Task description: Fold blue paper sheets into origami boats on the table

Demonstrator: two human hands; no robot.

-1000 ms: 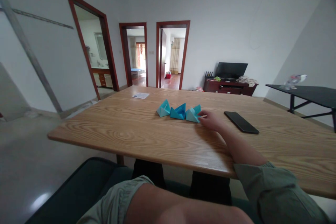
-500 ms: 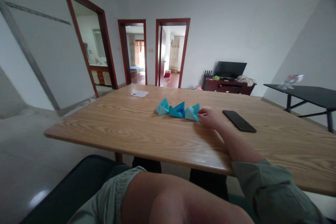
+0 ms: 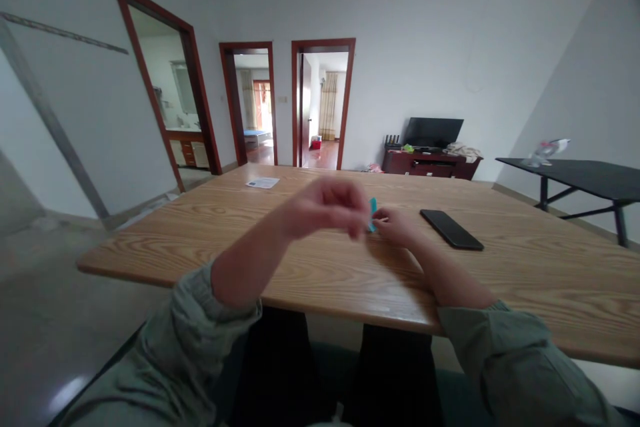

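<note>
Turquoise paper [image 3: 373, 204] looks to be resting on the table [image 3: 190, 240], just a sliver in sight between the left hand [image 3: 325, 205] and the right hand [image 3: 397, 225]! Over on the left, a small printed sheet [image 3: 263, 183] lies flat, well apart from the action. Next across, that left hand: blurred, raised, fingers curled into a narrow grip, though whether it holds anything I cannot tell. Then the right hand, low, fingertips gathered right at the paper's edge; touching or pinching, no telling from here. Good technique, I'd judge, wants a light, steadying right grip, the left kept gentle and level, so the paper neither creases nor tips. Farther right, a black smartphone [image 3: 451, 229] lies near the right hand, untouched.
</note>
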